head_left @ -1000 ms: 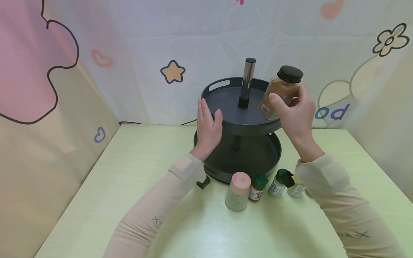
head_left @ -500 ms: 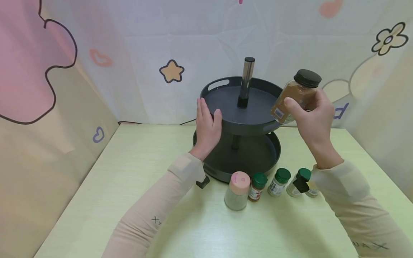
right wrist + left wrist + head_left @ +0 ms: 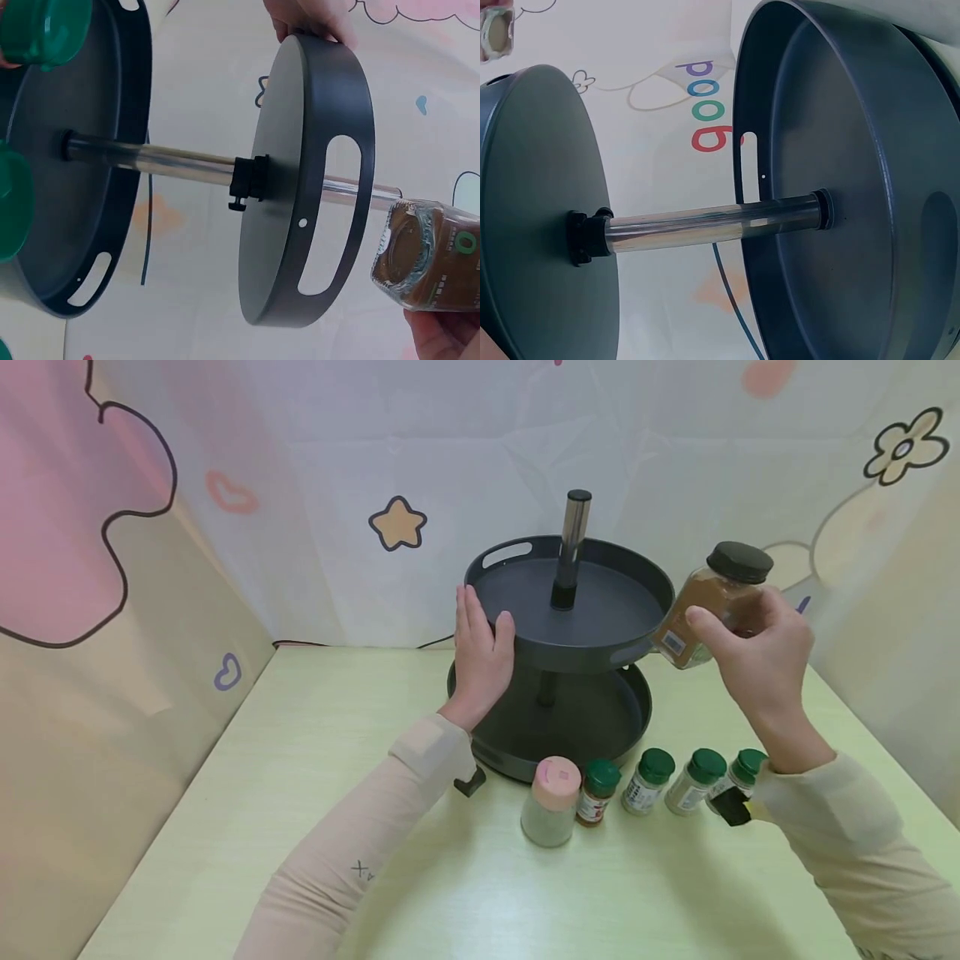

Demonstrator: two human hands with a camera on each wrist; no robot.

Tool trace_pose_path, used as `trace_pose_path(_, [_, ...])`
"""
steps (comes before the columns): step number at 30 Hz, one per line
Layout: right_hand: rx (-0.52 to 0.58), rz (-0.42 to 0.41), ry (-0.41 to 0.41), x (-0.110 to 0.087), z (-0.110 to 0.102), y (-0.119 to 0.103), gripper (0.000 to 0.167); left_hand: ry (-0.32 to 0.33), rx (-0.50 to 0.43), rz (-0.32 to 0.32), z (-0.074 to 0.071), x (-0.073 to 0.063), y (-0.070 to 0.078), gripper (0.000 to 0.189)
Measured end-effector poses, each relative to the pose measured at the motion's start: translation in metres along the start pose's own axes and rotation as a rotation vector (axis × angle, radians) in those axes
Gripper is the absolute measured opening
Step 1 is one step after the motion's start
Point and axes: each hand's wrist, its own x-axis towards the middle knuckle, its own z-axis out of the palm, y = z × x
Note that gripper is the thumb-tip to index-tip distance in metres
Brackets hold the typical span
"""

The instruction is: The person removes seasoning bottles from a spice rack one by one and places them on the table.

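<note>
A two-tier round rack with dark trays stands on the table; its upper tray [image 3: 570, 610] and lower tray [image 3: 570, 727] share a metal post [image 3: 573, 539]. My left hand [image 3: 482, 660] rests against the upper tray's left side, fingers straight. To the right of that tray, my right hand [image 3: 768, 664] grips a tilted spice jar [image 3: 705, 610] with a black lid and brown powder inside. In the right wrist view the jar's glass base [image 3: 405, 255] appears beside the upper tray [image 3: 315, 187]. Neither tray has anything on it in the head view.
A pink-capped jar [image 3: 551, 810] and several green-capped spice bottles [image 3: 643, 781] stand in a row before the rack. A small black piece [image 3: 470, 782] shows at my left cuff. A printed cloth [image 3: 322, 527] hangs behind the table [image 3: 300, 760].
My right hand has carried the brown-powder jar rightward and slightly down, from over the upper tray to beyond its right rim. My left hand has stayed against the tray.
</note>
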Motion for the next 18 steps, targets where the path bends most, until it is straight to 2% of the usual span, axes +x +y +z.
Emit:
trace_pose_path(11, [-0.074,0.018,-0.005,-0.005,-0.012,0.012,0.017,0.002,0.006,-0.002,0.000,0.000,0.000,0.063])
trace_pose_path(18, [-0.134,0.107,-0.021,-0.008,-0.024,0.020,0.016,-0.001,0.007,-0.009,-0.001,0.000,0.001,0.063])
